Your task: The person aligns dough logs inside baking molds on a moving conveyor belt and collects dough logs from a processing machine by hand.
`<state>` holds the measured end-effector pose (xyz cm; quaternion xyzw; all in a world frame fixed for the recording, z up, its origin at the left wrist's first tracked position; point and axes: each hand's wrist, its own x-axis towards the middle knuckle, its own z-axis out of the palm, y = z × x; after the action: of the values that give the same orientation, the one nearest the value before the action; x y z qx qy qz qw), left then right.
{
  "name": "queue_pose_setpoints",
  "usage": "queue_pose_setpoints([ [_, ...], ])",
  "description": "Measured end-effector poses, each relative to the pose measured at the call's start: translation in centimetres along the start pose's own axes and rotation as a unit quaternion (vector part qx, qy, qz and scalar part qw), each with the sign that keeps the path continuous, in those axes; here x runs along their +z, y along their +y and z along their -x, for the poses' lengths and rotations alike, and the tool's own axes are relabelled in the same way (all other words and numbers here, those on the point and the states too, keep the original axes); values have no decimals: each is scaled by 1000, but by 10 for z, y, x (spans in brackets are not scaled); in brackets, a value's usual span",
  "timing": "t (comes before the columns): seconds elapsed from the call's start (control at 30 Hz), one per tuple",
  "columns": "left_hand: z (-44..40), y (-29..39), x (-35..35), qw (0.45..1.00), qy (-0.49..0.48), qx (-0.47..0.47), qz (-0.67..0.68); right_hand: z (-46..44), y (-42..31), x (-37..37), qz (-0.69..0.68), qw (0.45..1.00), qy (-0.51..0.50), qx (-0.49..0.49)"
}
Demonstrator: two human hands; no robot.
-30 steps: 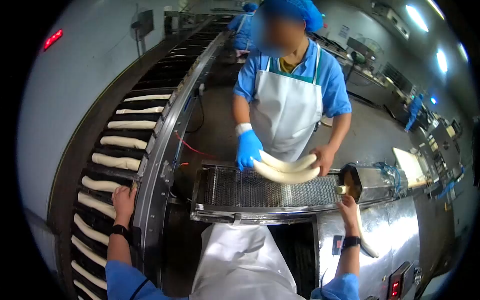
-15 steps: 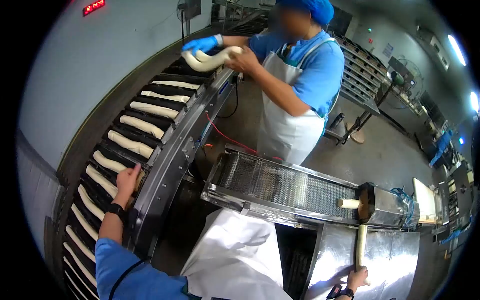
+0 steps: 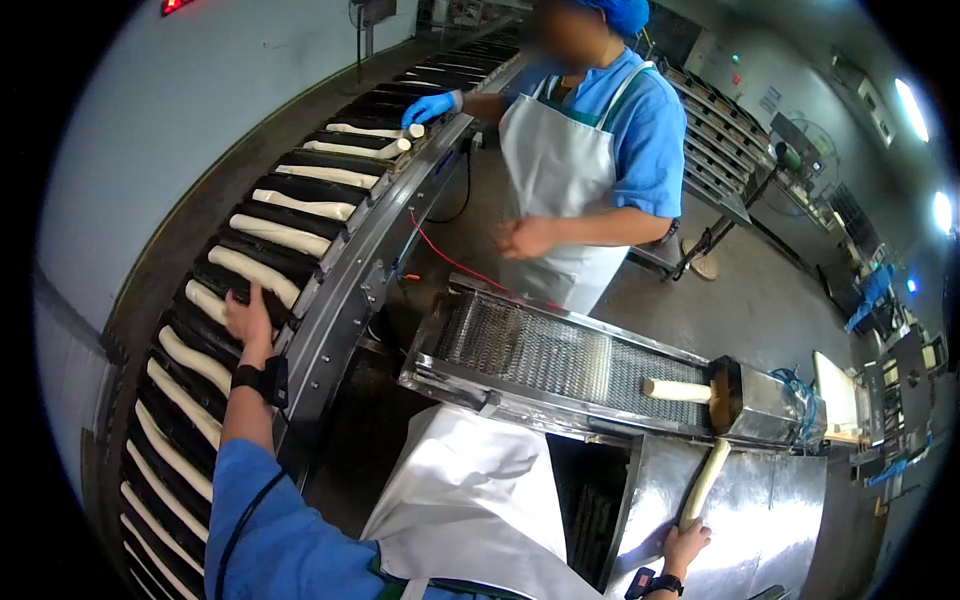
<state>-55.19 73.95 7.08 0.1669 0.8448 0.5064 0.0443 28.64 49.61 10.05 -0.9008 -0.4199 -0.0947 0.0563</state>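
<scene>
My left hand (image 3: 250,317) lies with its fingers stretched out over the near end of a pale dough strip (image 3: 206,299) in a dark mould on the conveyor. Part of that strip is hidden beneath the hand. My right hand (image 3: 687,543) grips the lower end of a dough roll (image 3: 706,485), which lies slanted over the shiny metal table (image 3: 770,530). Another dough roll (image 3: 678,391) comes out of the metal housing onto the mesh belt.
Dark moulds with dough strips (image 3: 280,234) line the conveyor (image 3: 330,340) on my left. A co-worker in a white apron (image 3: 545,165) stands opposite, a blue-gloved hand (image 3: 430,108) at a strip. Between us runs the mesh belt (image 3: 530,345).
My left hand has moved up onto a strip. The roll under my right hand has swung to a slant as that hand moved left. The co-worker's dough now lies in the moulds.
</scene>
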Motion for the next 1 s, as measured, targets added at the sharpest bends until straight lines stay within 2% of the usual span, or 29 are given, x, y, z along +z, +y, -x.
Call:
queue_pose_setpoints([
  [0.03,-9,-25,1,998,12,-37,55,7,5,3,4,1000,0,4],
  [0.1,-15,-55,-5,978,68,-104,167,16,9,16,-18,996,-34,85],
  [0.17,-29,-87,-12,990,12,-81,113,18,20,28,-45,995,-41,80],
  [0.2,-22,-88,-17,987,35,-113,105,13,20,34,-57,994,-48,82],
  [0.3,14,-48,-41,981,38,-123,147,-1,13,49,-105,988,-74,89],
  [0.37,34,-31,-70,987,43,-121,97,-8,28,59,-215,972,-86,44],
  [0.4,41,-31,-75,996,69,43,-39,-17,40,73,-215,973,-78,27],
  [0.43,49,-29,-81,959,91,205,-175,-21,52,82,-213,974,-79,23],
  [0.5,63,-15,-81,930,57,309,-193,-30,56,94,-359,926,-104,53],
  [0.53,73,3,-84,930,11,302,-208,-36,51,93,-432,879,-163,118],
  [0.57,80,22,-87,929,-37,294,-223,-34,39,83,-431,880,-165,116],
  [0.63,76,22,-72,922,-49,318,-213,-11,-19,26,-552,775,-207,227],
  [0.67,74,22,-65,914,-61,346,-201,-11,-27,16,-576,743,-264,216],
  [0.7,73,28,-59,915,-61,343,-202,-14,-15,29,-575,744,-264,215],
  [0.77,77,45,-48,908,-105,353,-198,-24,33,81,-606,730,-303,91],
  [0.8,82,62,-46,914,-142,324,-197,-30,54,104,-621,716,-319,29],
  [0.87,75,66,-31,907,-167,345,-174,-17,-7,32,-661,691,-253,146],
  [1.0,74,78,-5,902,-194,356,-147,-7,-98,-61,-698,667,-202,164],
])
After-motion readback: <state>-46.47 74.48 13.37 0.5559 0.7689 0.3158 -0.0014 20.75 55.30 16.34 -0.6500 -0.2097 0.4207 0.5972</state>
